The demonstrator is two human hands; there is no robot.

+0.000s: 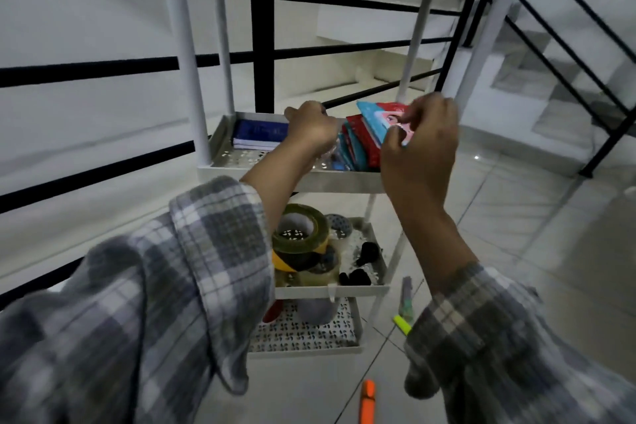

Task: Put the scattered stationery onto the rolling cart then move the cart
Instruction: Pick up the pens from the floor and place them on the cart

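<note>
Head view: both hands work at the second tray (344, 181) of the white rolling cart (185, 45). The right hand (421, 144) pinches the top corner of a blue packet (373, 124) between thumb and fingers. This packet leans at the front of a tilted stack of red and blue packets (358, 155) standing in the tray's right half. The left hand (311, 129) has its fingers curled against the stack's left edge; blur prevents confirming a grip. A blue notebook (261, 132) lies flat in the tray's left rear part.

The next tray down holds stacked tape rolls (299, 234) at left and small black items (368, 251) at right. The contents of the lowest tray (303, 330) are indistinct.

On the floor (516, 217), right of the cart, a yellow highlighter (402, 324) and a pen (407, 294) lie near the cart leg. An orange marker (367, 401) lies nearer the camera. A black railing (261, 27) stands behind the cart.
</note>
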